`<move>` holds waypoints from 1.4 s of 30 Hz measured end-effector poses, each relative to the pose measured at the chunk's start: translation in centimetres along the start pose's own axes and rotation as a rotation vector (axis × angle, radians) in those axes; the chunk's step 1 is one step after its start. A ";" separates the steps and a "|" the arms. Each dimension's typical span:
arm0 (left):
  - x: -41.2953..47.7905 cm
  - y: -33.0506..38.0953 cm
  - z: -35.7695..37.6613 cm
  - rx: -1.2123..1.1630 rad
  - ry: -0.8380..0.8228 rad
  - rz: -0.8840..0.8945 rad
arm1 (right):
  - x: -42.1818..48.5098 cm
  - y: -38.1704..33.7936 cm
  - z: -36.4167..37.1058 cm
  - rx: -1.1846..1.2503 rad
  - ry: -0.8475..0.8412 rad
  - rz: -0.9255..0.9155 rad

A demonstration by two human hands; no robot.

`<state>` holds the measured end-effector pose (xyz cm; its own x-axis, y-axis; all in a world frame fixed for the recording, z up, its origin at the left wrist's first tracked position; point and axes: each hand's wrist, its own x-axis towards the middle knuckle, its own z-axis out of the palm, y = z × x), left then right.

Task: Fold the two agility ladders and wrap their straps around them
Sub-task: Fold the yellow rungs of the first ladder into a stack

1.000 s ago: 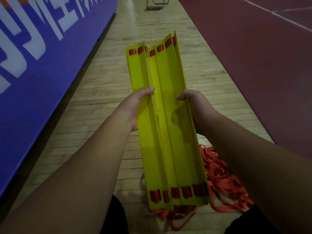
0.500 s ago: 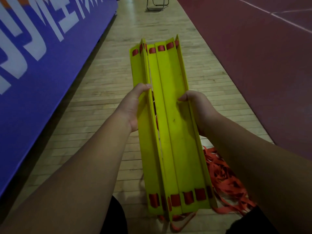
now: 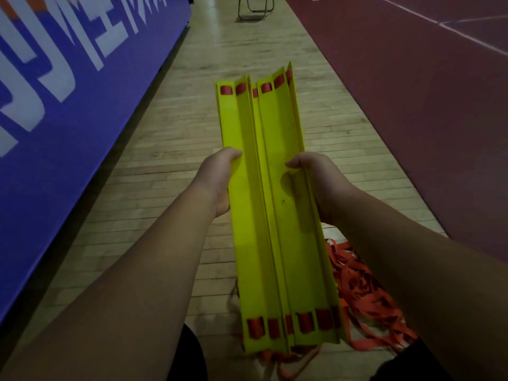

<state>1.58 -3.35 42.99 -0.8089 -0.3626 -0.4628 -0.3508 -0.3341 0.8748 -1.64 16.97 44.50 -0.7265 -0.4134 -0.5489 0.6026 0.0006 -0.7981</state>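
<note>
A stack of yellow ladder rungs [image 3: 270, 215] with orange strap loops at both ends points away from me, held lengthwise over the floor. My left hand [image 3: 218, 178] grips its left edge near the middle, thumb over the top. On the right edge, my right hand [image 3: 316, 177] grips at about the same height, thumb on the upper face. The rungs fan slightly apart at the far end. A tangle of orange straps [image 3: 365, 298] hangs and lies on the floor below the near right corner.
I am over a strip of wooden floor [image 3: 165, 166]. A blue padded wall with white lettering [image 3: 55, 105] runs along the left. Dark red court surface [image 3: 412, 105] lies to the right. Metal chair legs [image 3: 255, 9] stand far ahead.
The rungs spread wider at the far end and shifted a little between my hands; my left thumb moved lower on the left edge. Both hands kept their hold.
</note>
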 end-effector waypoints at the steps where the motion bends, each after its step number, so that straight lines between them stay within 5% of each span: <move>1: -0.3 0.0 0.3 0.028 0.010 0.009 | 0.0 0.0 0.0 0.009 -0.023 0.010; 10: 1.6 -1.3 0.8 0.262 0.109 0.163 | 0.0 0.3 -0.2 -0.047 -0.059 0.022; 23: -0.4 -1.7 2.3 0.507 0.070 0.142 | 0.2 1.3 1.0 -0.055 -0.095 0.006; 42: -0.4 -1.6 1.3 0.114 0.014 0.060 | -0.2 0.7 0.5 0.029 0.070 0.005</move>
<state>1.79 -1.53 42.00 -0.8235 -0.3917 -0.4103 -0.3539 -0.2105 0.9113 -0.92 16.56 44.15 -0.7443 -0.3492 -0.5693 0.6145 -0.0243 -0.7885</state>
